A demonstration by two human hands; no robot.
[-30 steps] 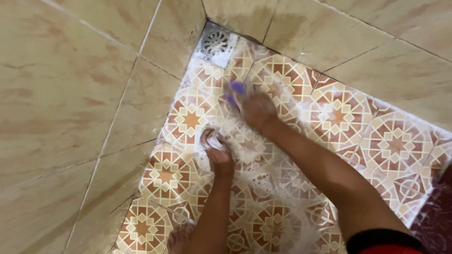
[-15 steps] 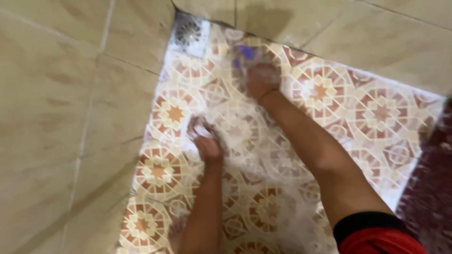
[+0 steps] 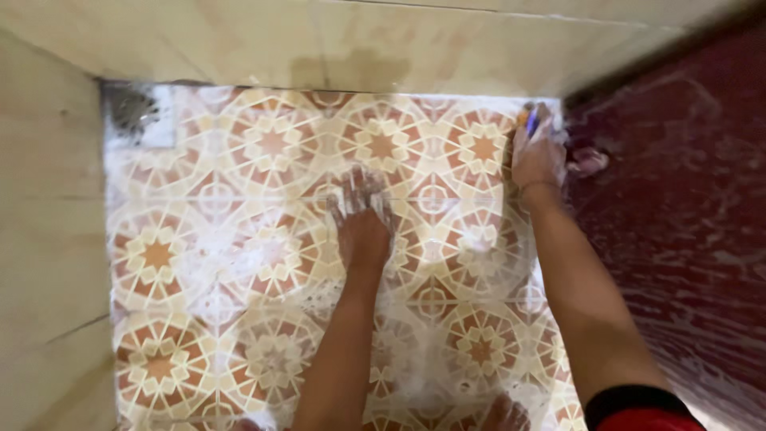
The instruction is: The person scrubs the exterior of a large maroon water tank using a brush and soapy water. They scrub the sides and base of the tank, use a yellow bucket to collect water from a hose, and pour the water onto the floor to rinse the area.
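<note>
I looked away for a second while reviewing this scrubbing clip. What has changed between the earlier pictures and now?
The right hand carried the purple scrubber from near the corner drain across to the floor's right edge, beside the dark red surface. The left hand, curled before, now lies flat with fingers spread. Unchanged: the scrubber stays gripped, the left hand remains on the soapy patterned tiles.
</note>
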